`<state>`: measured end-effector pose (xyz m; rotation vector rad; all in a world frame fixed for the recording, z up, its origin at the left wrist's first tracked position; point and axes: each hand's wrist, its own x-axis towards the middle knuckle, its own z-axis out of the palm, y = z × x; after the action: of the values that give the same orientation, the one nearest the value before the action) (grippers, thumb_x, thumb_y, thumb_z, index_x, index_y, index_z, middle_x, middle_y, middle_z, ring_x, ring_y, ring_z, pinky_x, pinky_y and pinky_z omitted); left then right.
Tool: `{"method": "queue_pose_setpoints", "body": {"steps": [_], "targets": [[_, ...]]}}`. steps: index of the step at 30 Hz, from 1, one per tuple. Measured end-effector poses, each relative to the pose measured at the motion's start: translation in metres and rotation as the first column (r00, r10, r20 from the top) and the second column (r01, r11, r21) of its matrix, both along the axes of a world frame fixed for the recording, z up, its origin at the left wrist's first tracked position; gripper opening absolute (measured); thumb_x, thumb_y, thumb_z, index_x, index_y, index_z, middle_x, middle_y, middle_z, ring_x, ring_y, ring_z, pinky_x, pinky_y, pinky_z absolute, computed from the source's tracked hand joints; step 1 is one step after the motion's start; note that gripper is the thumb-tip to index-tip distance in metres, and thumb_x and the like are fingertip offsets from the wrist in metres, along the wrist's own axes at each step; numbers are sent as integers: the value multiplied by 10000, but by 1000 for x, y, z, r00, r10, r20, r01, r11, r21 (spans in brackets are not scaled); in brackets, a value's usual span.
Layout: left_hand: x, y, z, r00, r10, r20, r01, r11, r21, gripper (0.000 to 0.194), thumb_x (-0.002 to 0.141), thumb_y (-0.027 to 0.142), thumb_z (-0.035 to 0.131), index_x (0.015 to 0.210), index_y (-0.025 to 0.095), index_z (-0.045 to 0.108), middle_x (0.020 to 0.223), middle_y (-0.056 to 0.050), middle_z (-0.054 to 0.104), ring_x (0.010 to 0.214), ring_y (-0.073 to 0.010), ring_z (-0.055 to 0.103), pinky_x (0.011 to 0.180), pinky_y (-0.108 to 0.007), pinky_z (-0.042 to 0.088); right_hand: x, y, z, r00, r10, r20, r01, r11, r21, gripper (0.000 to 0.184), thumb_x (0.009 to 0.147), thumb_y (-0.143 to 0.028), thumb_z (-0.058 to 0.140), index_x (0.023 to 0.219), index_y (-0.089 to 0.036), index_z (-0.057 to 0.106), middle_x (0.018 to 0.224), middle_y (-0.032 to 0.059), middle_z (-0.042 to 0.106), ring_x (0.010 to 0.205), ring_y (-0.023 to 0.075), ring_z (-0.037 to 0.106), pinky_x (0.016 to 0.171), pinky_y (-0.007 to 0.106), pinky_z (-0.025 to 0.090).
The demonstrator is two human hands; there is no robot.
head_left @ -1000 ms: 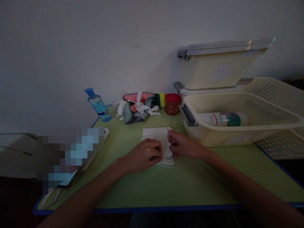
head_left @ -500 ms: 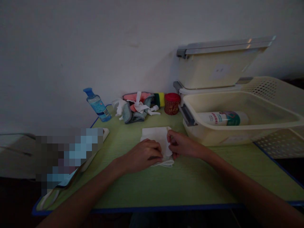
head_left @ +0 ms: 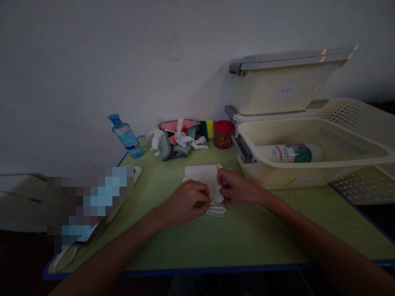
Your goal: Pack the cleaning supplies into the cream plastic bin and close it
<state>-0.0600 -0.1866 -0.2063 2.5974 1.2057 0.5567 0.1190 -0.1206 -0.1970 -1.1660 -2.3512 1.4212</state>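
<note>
A folded white cloth (head_left: 200, 172) lies flat on the green tabletop, its near end loose and wavy in thin layers. My left hand (head_left: 189, 200) rests over its left and near part, with fingers curled and the tips pinching the fabric. On the right edge, my right hand (head_left: 236, 187) is closed, thumb and fingers pinched on the cloth. The fingers hide some of the middle and near edge.
Behind the cloth lie a crumpled grey-and-pink cloth (head_left: 174, 150), a yellow-green sponge (head_left: 210, 129) and a red-lidded tub (head_left: 224, 135). A blue bottle (head_left: 127, 137) stands left. Cream bins (head_left: 290, 174) at right hold a white tube (head_left: 286, 153). A pixelated object (head_left: 98, 201) lies left.
My left hand has lifted slightly up and back from the near edge, and more of the cloth's wavy near end shows. My right hand stays in place.
</note>
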Motion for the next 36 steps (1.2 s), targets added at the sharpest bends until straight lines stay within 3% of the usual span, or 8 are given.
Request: {"method": "queue_pose_setpoints", "body": {"steps": [5,16,25,36], "targets": [[3,-1,-1,994,80,68,-83,995,47,192,799,146,500,703,165,665,763,-23,626,710,-124,583,706,-265,408,0,1,-2,1000,5,-13,-5,1000,-6,255,694,24,406,741,-207,311,467,-98,472,439,100,541,416,172,316],[-1,1,3,991,-124,-56,118,988,-98,143,823,234,543,847,175,670,894,-35,632,832,-145,580,769,-259,415,0,1,1,1000,11,-17,-11,1000,-21,249,696,19,407,724,-208,309,464,-95,460,433,105,530,402,176,315],[-1,0,-2,988,-104,-113,106,994,13,180,861,228,490,860,173,661,896,-33,636,834,-141,573,787,-280,398,0,3,-2,1000,10,-12,-10,1000,2,246,686,17,408,723,-208,315,462,-92,460,427,103,518,401,177,319],[-8,3,10,997,-66,-37,69,994,81,162,810,149,501,769,159,658,818,-29,639,771,-138,578,749,-269,412,0,2,-2,998,12,-58,-15,999,-44,245,714,17,408,740,-206,311,477,-98,471,431,91,526,401,162,320]]}}
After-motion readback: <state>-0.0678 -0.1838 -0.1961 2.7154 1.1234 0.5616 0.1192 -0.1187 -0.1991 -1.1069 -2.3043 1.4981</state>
